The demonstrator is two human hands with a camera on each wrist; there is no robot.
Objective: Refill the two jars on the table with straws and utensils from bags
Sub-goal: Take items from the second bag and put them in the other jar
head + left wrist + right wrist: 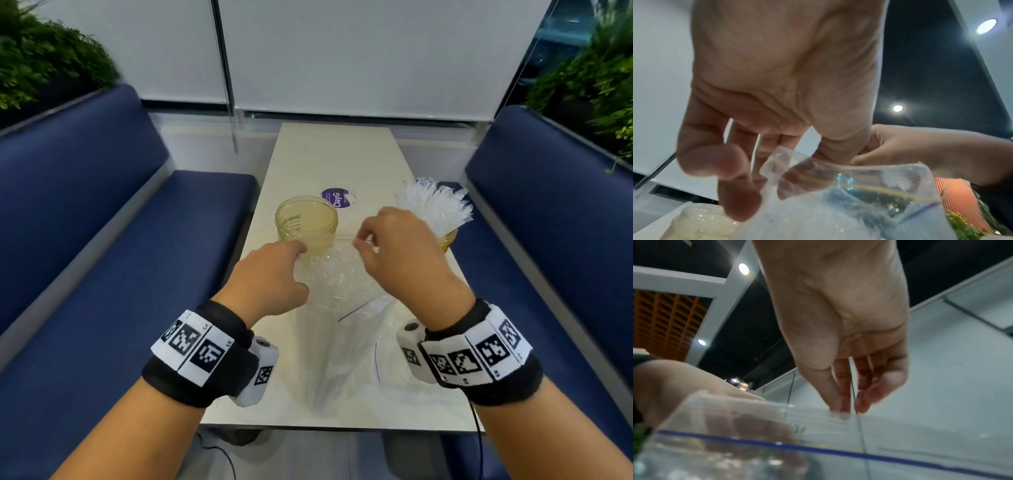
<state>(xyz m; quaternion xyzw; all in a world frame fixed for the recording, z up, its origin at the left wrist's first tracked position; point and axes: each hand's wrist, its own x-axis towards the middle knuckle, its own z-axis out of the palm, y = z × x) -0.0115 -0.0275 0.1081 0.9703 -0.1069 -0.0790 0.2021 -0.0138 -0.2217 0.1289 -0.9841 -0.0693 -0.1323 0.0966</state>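
A: Jars status? Right jar (449, 237) is already bristling with wrapped straws (433, 205), standing partly behind the right hand (400, 246).

B: Left jar (306, 219) is looking nearly empty; only a fork shape shows inside, on the table (329, 154).

A: Hands?

B: Both are pinching the top edge of the zip bag (337, 287) just before the jars, left hand (270, 274) at one end, right at the other, apparently opening it. Judged: about half remaining.
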